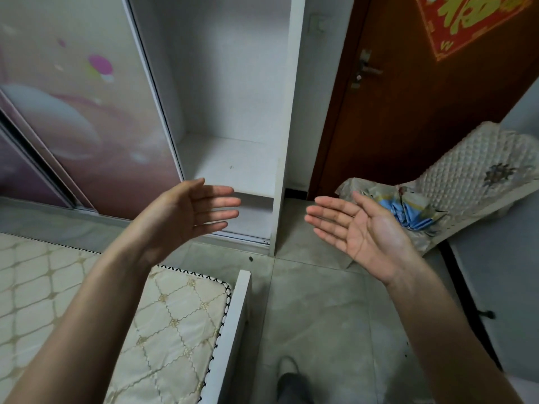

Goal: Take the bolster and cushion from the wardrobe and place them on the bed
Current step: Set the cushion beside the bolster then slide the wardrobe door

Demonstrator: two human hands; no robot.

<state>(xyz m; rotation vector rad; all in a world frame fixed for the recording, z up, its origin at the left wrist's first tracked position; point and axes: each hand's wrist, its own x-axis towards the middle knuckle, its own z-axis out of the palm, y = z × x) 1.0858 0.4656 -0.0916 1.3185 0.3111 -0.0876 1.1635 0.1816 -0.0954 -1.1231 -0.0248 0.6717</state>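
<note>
**Open wardrobe, both hands out and holding nothing**

Grey floor tiles are filling the lower middle of the view, running between bed and wardrobe. Straight ahead the wardrobe is standing with its sliding door pushed left, exposing a white compartment; no bolster or cushion is showing on the part of its shelf that can be seen. The bed is lying at lower left, its quilted cream mattress edged by a white frame board, and no bolster or cushion is showing on the visible part of it either.

In front of the compartment the left hand is reaching forward, fingers straight and slightly spread, palm facing right. The right hand is reaching out opposite it, palm turned up and left, fingers straight. The two hands are facing each other, well apart, gripping nothing.

Behind the right hand a quilted cover with crumpled blue fabric is lying on a raised surface at the right. A brown door with a metal handle is standing right of the wardrobe, carrying a red decoration. A foot is showing at the bottom edge.
</note>
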